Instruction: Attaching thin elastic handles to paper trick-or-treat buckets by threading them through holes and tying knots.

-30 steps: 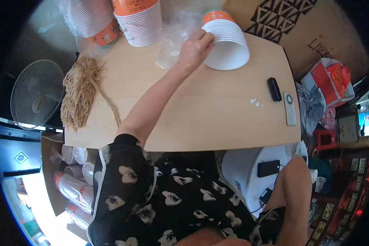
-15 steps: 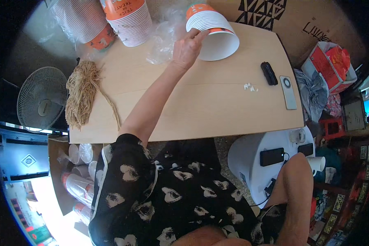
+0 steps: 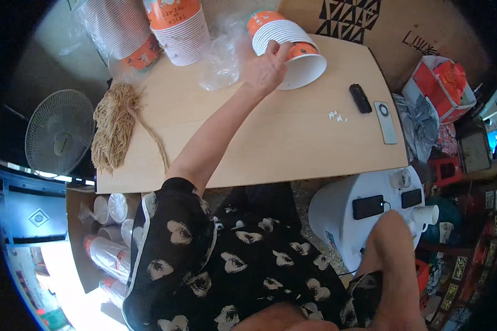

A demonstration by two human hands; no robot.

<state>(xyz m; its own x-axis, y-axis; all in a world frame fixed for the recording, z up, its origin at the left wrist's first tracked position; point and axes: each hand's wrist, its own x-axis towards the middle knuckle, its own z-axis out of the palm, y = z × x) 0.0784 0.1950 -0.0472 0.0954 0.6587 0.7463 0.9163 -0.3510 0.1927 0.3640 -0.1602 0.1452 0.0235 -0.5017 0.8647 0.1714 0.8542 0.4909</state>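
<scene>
A nested stack of orange and white paper buckets [image 3: 276, 34] lies on its side at the table's far edge, mouths turned toward me and to the right. My left hand [image 3: 264, 71] reaches over the table and grips the rim of the front paper bucket [image 3: 306, 71] on its left side. This front bucket stands partly out of the stack, with a band of its orange wall showing. Some of my fingers are hidden behind the rim. My right arm [image 3: 392, 265] is bent at the lower right, its hand outside the picture.
Two upright bucket stacks [image 3: 182, 41] and crumpled clear plastic [image 3: 223, 63] stand at the far left. Beige strings [image 3: 116, 127] lie at the left edge near a fan [image 3: 61, 132]. White scraps [image 3: 336, 116], a black object [image 3: 360, 98] and a pale phone-like slab [image 3: 385, 122] lie right.
My left hand has shifted slightly right and nearer with the front bucket. More of that bucket's orange wall shows outside the stack. The view has tilted a little.
</scene>
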